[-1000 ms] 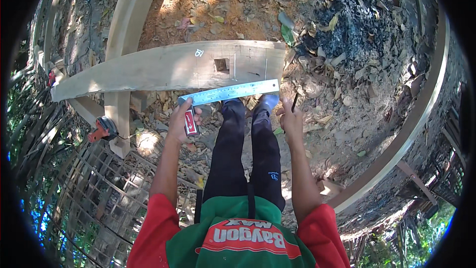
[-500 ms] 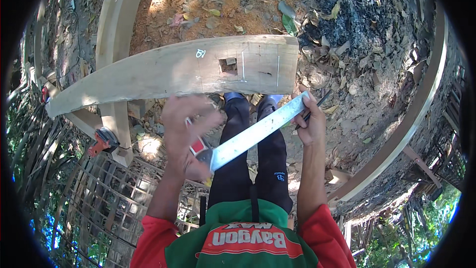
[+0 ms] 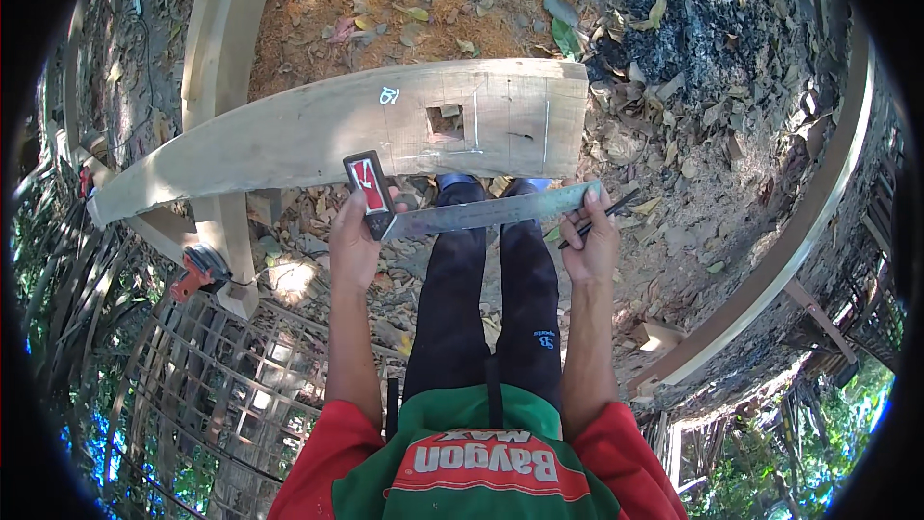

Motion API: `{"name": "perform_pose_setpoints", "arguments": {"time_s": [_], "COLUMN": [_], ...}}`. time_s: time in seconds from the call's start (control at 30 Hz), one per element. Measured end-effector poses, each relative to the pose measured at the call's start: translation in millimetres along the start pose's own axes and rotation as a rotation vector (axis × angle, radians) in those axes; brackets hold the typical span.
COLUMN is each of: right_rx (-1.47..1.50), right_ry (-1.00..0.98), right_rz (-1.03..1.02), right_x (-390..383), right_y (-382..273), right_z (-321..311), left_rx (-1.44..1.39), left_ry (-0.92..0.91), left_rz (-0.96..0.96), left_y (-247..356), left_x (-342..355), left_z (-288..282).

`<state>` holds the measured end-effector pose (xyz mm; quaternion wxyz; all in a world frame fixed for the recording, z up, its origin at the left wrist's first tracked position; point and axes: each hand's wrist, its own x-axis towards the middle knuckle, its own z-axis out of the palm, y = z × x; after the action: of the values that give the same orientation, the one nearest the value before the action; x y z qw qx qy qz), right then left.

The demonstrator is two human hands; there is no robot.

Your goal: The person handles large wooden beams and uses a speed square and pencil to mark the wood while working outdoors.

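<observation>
A try square [image 3: 491,214], with a flat metal blade and a dark and red stock, spans both my hands near the board's close edge. My left hand [image 3: 353,248] is closed round the stock. At the other end, the blade's tip is pinched by my right hand [image 3: 594,246], which also has a thin dark pencil-like stick [image 3: 626,201] between its fingers. Beyond lies a curved wooden board [image 3: 318,130], wide at its right end. It has a square hole [image 3: 446,122] cut through it and white and thin dark marked lines. My left fingers hide part of the stock.
A long beam [image 3: 217,67] passes beneath the board at left. An orange and dark power tool [image 3: 199,273] rests by the beam's near end. Slatted lattice [image 3: 221,395] lies at lower left. Another curved timber [image 3: 789,260] arcs along the right, over leaf-strewn ground.
My left hand has raised the stock and turned it, so the square now lies nearly level instead of slanting. It has come closer to the board. My right hand still holds the blade tip.
</observation>
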<state>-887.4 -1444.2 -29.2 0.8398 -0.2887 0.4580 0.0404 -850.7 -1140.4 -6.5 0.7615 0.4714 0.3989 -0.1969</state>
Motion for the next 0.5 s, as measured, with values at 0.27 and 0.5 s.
{"name": "perform_pose_setpoints", "arguments": {"time_s": [0.27, 0.5], "right_rx": [-0.480, -0.662], "right_ry": [0.185, 0.223], "right_rz": [0.137, 0.099], "right_x": [16, 26], "right_y": [23, 16], "right_z": [17, 20], "left_rx": [0.485, 0.572], "left_ry": [0.032, 0.051], "left_rz": [0.067, 0.103], "left_y": [21, 17], "left_x": [50, 69], "left_z": [1, 8]}}
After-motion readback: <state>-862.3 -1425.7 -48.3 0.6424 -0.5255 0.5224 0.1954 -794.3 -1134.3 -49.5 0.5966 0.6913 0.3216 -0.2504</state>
